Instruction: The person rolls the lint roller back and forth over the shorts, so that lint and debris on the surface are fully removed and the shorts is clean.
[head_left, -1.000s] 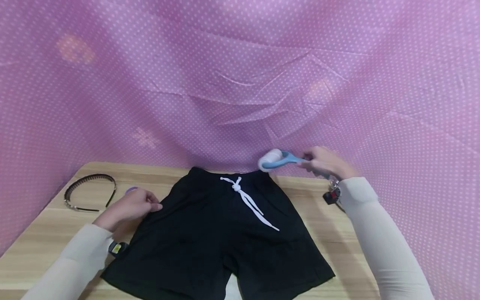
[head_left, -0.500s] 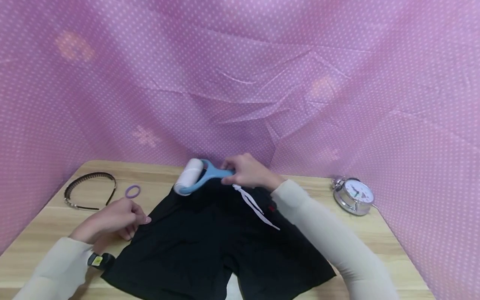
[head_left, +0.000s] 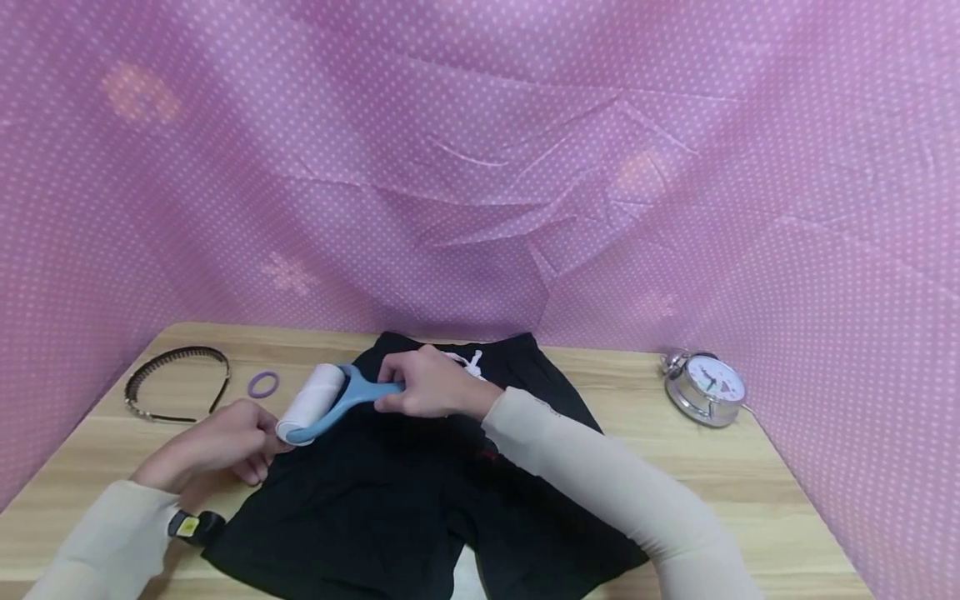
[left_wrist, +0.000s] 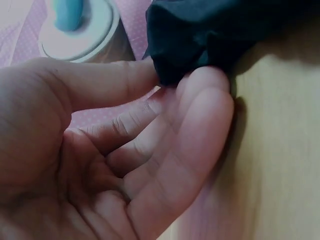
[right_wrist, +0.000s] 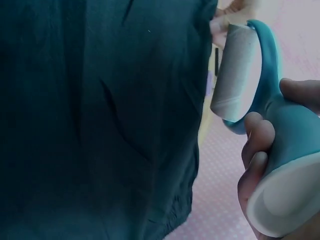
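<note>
Black shorts (head_left: 367, 500) lie spread on the wooden table, their white drawstring (head_left: 474, 365) partly covered by my right hand (head_left: 438, 383). That hand grips the blue handle of a lint roller (head_left: 313, 404); its white roll is over the left edge of the shorts, overlapping my left fingertips in the head view. In the right wrist view, my fingers curl round the handle of the lint roller (right_wrist: 237, 75). My left hand (head_left: 217, 446) is at the side edge of the shorts. The left wrist view shows my left hand (left_wrist: 145, 145) pinching bunched black cloth between thumb and fingers.
A dark toothed headband (head_left: 135, 383) and a purple ring-shaped band (head_left: 262, 384) lie on the table (head_left: 697, 500) at the left. A silver alarm clock (head_left: 708, 392) stands at the far right. Pink dotted cloth (head_left: 480, 167) hangs behind and round the table.
My right hand has swept the lint roller leftward across the shorts from the right end of the waistband to the left edge. My left hand has slid a little down the shorts' side.
</note>
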